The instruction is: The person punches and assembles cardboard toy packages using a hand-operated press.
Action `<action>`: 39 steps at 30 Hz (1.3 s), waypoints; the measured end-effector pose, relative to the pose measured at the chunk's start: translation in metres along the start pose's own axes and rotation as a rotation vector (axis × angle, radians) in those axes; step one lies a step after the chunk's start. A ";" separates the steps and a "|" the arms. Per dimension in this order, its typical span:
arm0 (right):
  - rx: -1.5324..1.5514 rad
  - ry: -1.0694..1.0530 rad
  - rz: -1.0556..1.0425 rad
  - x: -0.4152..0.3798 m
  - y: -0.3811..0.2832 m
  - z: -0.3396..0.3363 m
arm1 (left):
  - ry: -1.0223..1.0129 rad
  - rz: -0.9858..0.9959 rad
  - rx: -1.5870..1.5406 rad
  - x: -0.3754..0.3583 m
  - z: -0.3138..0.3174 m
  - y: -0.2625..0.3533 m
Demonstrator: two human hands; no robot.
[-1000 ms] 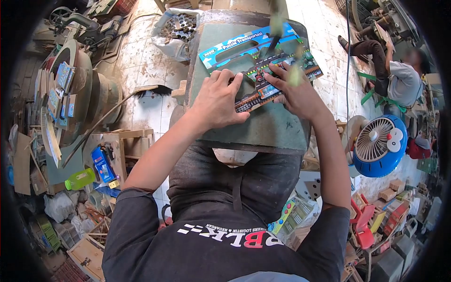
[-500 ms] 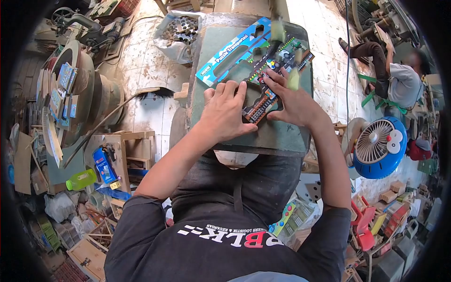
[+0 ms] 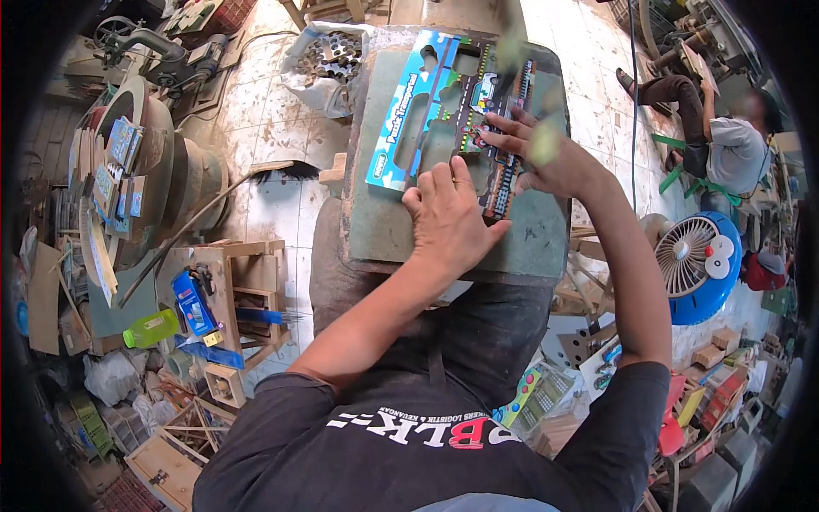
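Observation:
A printed puzzle board (image 3: 401, 128), with a blue strip reading "Puzzle Transportasi" and road and vehicle pictures, lies flat on a worn green work table (image 3: 375, 230). Several cut-out holes show through it. My left hand (image 3: 448, 213) holds its near end, fingers bent on the board and thumb spread at the near right corner. My right hand (image 3: 550, 158) grips the right side, fingers over the printed face and thumb near the right edge. A blurred upright greenish part (image 3: 510, 43) stands over the board's far end, and another blur (image 3: 544, 132) crosses my right hand.
A white sack (image 3: 328, 68) of small cut pieces stands left of the table. Further left, printed boards (image 3: 119, 171) lean on a round machine part. A blue fan (image 3: 704, 264) is at right, with a seated person (image 3: 738, 154) beyond. A green bottle (image 3: 152, 328) lies at lower left.
The puzzle board has turned counterclockwise, so its blue strip now runs nearly straight away from me. My left hand has shifted right, and my right hand has moved slightly up and right.

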State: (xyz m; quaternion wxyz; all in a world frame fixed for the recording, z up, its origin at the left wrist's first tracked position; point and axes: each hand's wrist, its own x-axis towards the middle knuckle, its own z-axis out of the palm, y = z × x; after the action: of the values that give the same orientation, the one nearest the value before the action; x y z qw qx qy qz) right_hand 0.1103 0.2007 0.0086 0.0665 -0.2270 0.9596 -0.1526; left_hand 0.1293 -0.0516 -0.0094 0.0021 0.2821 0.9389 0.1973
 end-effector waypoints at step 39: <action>-0.093 0.268 0.182 -0.008 -0.040 0.025 | -0.406 0.729 0.206 0.102 -0.068 -0.112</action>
State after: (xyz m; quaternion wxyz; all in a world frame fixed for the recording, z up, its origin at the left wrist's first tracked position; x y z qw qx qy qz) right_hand 0.1391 0.1638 -0.0013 -0.0590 -0.1197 0.9825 -0.1303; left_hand -0.0240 -0.1084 0.0229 0.0888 0.6272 0.7732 0.0306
